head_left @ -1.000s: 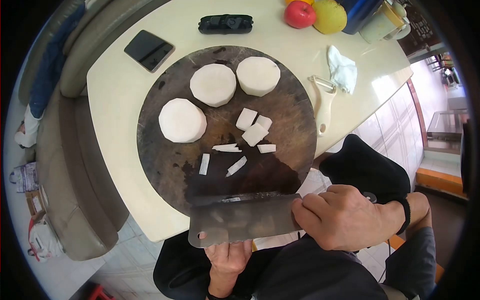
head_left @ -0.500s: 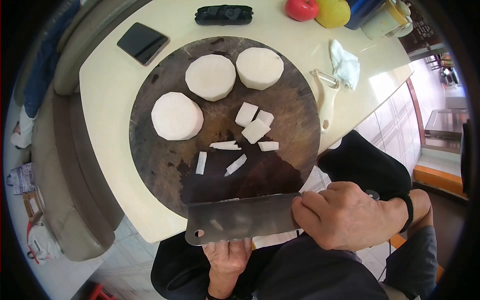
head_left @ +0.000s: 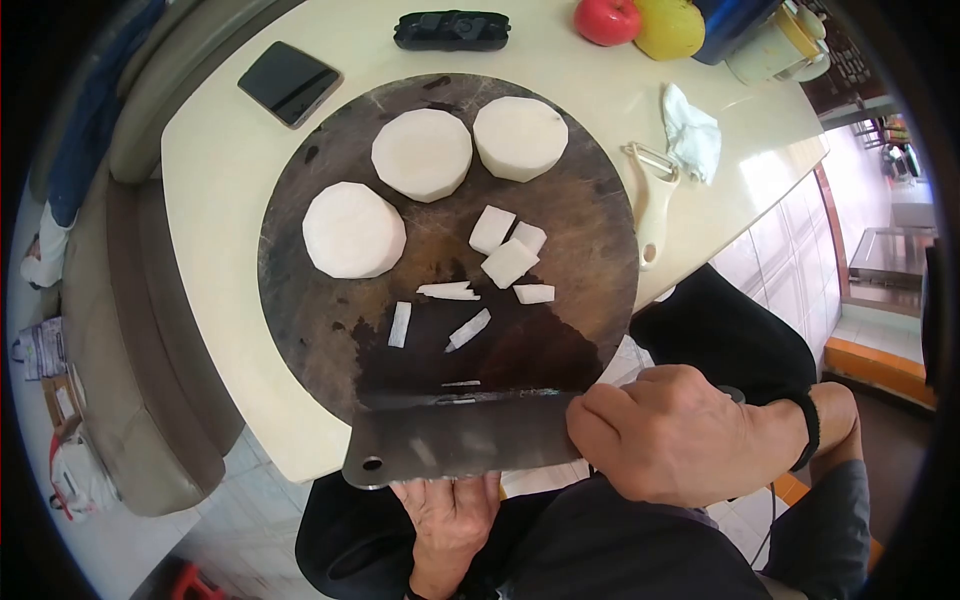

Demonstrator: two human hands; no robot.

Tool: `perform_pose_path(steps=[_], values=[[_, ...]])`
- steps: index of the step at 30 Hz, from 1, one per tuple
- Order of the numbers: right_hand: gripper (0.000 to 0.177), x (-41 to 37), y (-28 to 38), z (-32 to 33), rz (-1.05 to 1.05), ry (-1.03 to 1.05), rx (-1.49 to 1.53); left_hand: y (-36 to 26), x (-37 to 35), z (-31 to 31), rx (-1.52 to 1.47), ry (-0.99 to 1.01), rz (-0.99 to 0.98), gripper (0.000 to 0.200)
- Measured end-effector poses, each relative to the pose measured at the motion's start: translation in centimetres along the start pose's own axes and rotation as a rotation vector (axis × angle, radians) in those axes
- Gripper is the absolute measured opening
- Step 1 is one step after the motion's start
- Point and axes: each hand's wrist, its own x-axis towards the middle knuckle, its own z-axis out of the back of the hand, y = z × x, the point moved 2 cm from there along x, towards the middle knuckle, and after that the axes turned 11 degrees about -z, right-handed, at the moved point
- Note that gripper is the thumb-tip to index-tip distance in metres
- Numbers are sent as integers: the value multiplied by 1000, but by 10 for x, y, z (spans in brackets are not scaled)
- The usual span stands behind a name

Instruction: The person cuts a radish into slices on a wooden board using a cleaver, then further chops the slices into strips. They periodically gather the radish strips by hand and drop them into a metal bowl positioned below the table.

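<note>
Here, a broad steel cleaver (head_left: pixel 460 440) is held almost flat at the near rim of a round, dark cutting board (head_left: pixel 330 340), with its blade reaching out over the edge of the pale table (head_left: pixel 220 200). The handle is hidden inside the right hand (head_left: pixel 670 435), whose grip is closed fully around it, knuckles uppermost. The left hand (head_left: pixel 450 510) is seen just beneath the blade, below the table's edge, fingers pointing up towards the steel; whether its grip is open or closed cannot be told, since most of it is covered by the blade. The cleaver is judged heavy, stiff and weighted towards the blade, and its wet-looking face is probably slippery, so it is best taken at the handle, close up against the blade, well away from the cutting edge. On the board, three thick white vegetable rounds (head_left: pixel 421 154) are set apart from one another at the far side, a cluster of small white chunks (head_left: pixel 509 262) lies near the middle, and thin slivers (head_left: pixel 400 324) are scattered nearer the blade. The rounds are judged firm and dense, with moist cut faces. A peeler (head_left: pixel 652 205) and a crumpled cloth (head_left: pixel 692 132) lie beside the board, and a phone (head_left: pixel 290 83) lies at the far left.
</note>
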Motion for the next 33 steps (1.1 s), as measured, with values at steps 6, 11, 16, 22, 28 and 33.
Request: perform_pose_path(steps=[6,11,16,22,28,33], values=[[23,-1,4,-4,14,-13,-74,1,-3,-2,3,23,-3,39],[21,7,17,-11,37,-53,-208,0,-4,-4,18,-3,-10,39],[22,6,3,-3,-2,-12,-6,2,-1,-3,-43,-44,-4,42],[24,1,1,3,4,43,51,2,3,-3,3,-72,-45,44],[21,8,9,-1,8,43,-10,2,0,-4,2,-43,2,37],[18,10,7,-6,-92,38,40,1,-1,-6,13,-75,-49,40]])
